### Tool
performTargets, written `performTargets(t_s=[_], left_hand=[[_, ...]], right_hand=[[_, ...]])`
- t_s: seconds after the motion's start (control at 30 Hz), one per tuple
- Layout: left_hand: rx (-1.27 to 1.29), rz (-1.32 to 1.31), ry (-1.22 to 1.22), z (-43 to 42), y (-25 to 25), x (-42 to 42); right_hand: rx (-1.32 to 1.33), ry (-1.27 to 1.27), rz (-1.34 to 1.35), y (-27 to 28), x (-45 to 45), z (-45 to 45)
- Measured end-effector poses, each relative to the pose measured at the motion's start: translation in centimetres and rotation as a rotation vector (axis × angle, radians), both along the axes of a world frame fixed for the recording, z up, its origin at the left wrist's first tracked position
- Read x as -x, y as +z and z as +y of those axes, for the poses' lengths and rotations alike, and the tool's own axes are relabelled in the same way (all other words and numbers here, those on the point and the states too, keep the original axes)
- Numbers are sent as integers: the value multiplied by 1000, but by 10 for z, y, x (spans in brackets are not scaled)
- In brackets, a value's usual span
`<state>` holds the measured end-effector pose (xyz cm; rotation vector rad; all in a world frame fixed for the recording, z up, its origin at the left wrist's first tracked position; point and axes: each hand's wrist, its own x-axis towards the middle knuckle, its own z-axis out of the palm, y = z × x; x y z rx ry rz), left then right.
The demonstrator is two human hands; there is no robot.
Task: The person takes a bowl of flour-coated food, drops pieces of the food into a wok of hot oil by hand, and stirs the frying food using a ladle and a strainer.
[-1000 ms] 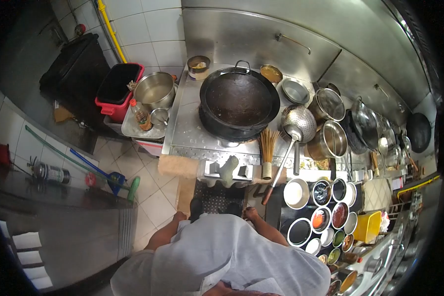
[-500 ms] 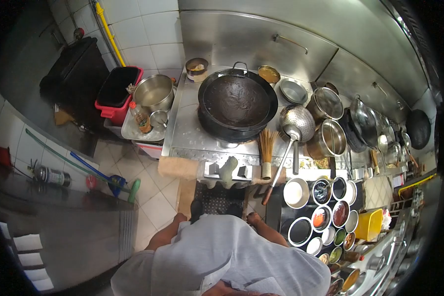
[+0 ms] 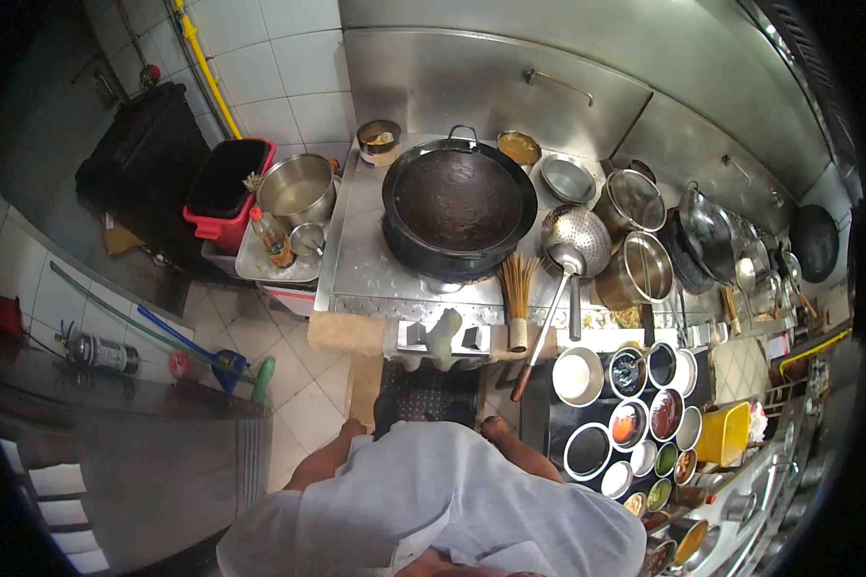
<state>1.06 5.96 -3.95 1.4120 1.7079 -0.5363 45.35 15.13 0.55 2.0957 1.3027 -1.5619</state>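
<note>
My left hand (image 3: pixel 354 426) hangs low by my side at the edge of the light apron-like garment (image 3: pixel 443 490). On the other side, my right hand (image 3: pixel 494 427) hangs near the front of the stove. Both are small and partly hidden, so their fingers cannot be made out, and I see no object in either. Ahead on the steel stove (image 3: pixel 351 279) sits a large black wok (image 3: pixel 460 197) with dark liquid or residue inside. Nearest my right hand, a long wooden-handled perforated strainer (image 3: pixel 575 240) lies across the stove edge beside a bamboo brush (image 3: pixel 518 303).
Sauce pots (image 3: pixel 577 377) and small bowls crowd the right side. Metal pots (image 3: pixel 635 269) and woks stand behind them. At left are a steel pot (image 3: pixel 296 188), a sauce bottle (image 3: pixel 272 238), a red bin (image 3: pixel 226 183) and a fire extinguisher (image 3: pixel 101 348). A folded cloth (image 3: pixel 445 337) hangs over the stove front.
The camera view has shifted slightly, so the stove and pots sit a little differently in frame. Both hands stay low at my sides, and nothing else visibly moves.
</note>
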Motion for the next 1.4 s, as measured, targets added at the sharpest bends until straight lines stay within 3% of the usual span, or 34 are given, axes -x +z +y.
performTargets(t_s=[0.23, 0.3, 0.33, 0.43, 0.5, 0.53, 0.6, 0.73, 0.83, 0.9, 1.0, 1.03, 1.1, 1.13, 1.2, 1.23, 1.33, 1.4], left_hand=[[-3, 42, 88, 5, 22, -9], [26, 71, 429, 7, 38, -17], [24, 70, 430, 11, 41, -17], [22, 68, 395, 8, 32, -12], [42, 36, -67, 1, 6, 0], [43, 35, -67, 1, 14, -3], [29, 19, 416, 8, 50, -17], [26, 9, 376, 5, 35, -12], [5, 45, 377, 0, 15, -6], [-3, 11, 155, -1, 4, 0], [10, -2, 20, 2, 5, 1], [10, -3, 20, 3, 7, -1], [4, 30, 390, 5, 21, -10], [3, 28, 389, 6, 22, -10], [-13, 2, 4, 2, 2, 0], [-13, 1, 3, 2, 1, 0], [-31, -4, -6, 4, 3, -2], [-21, 14, -51, 7, 1, -1]], right_hand=[[-17, 112, 6, -39, -4, 0], [-21, 11, 49, -22, -1, -3], [-29, -87, 91, -16, 1, 0], [-57, -116, 104, -39, -3, -8], [-50, -89, 97, -13, 0, -8], [-46, -62, 93, -4, 1, -6], [-18, -38, 53, -6, 1, -6], [-4, -25, 20, -35, -6, -13], [-38, -48, 38, -26, -5, -15], [-16, -67, 51, -29, -5, -14], [-9, -41, 53, -29, -7, -12], [-22, 4, 44, -29, -7, -11], [-39, -26, 60, -30, -5, -12], [-57, -56, 76, -31, -4, -13], [-41, -75, 87, -5, 2, -8], [-24, -94, 98, 6, 3, -7], [26, -203, 146, -59, -9, -15], [17, -220, 150, -50, -11, -10]])
